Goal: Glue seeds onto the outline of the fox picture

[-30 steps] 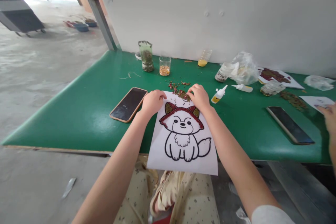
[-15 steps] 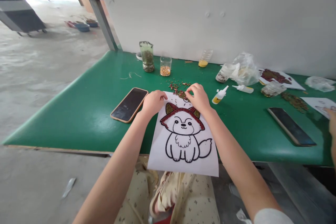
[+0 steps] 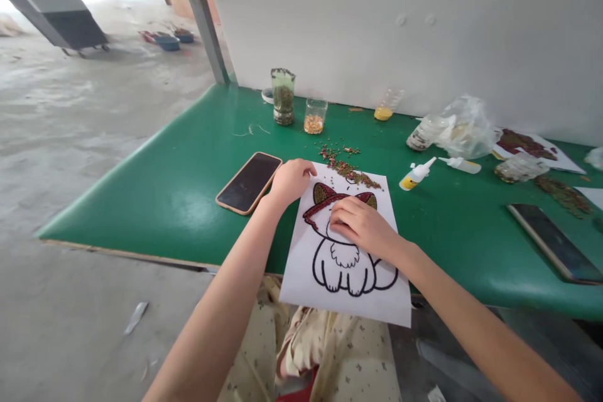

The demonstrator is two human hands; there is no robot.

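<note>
The bare left hand (image 3: 293, 181) lies at the top left corner of a white rectangular paper sheet (image 3: 301, 286), its fingers loosely bent over the edge; whether they grip the paper or only rest on it, I cannot tell; the bare right hand (image 3: 360, 223) is over the middle of the sheet, its fingers curled and bunched together above the face of a black-outlined, fox-like animal drawing (image 3: 325, 267); I cannot tell whether those fingertips pinch anything or touch the paper; the sheet lies beneath both hands, its lower end reaching past the front edge of a glossy green tabletop (image 3: 155, 201); the drawing's dark red hood and olive-filled ears show just beyond the right fingers.

Farther from the right fingertips, along the top of the sheet and onto the table, spreads a loose scatter of small green and reddish seeds (image 3: 351, 174); to the right of those fingers stands a white plastic squeeze bottle with a yellow label (image 3: 414, 176); just left of the left hand lies a black-screened phone in a tan case (image 3: 249, 182); beyond the left fingers stand a clear plastic cup of orange-yellow kernels (image 3: 314, 122) and a taller, green-tinted clear container of dark seeds (image 3: 283, 100).
</note>
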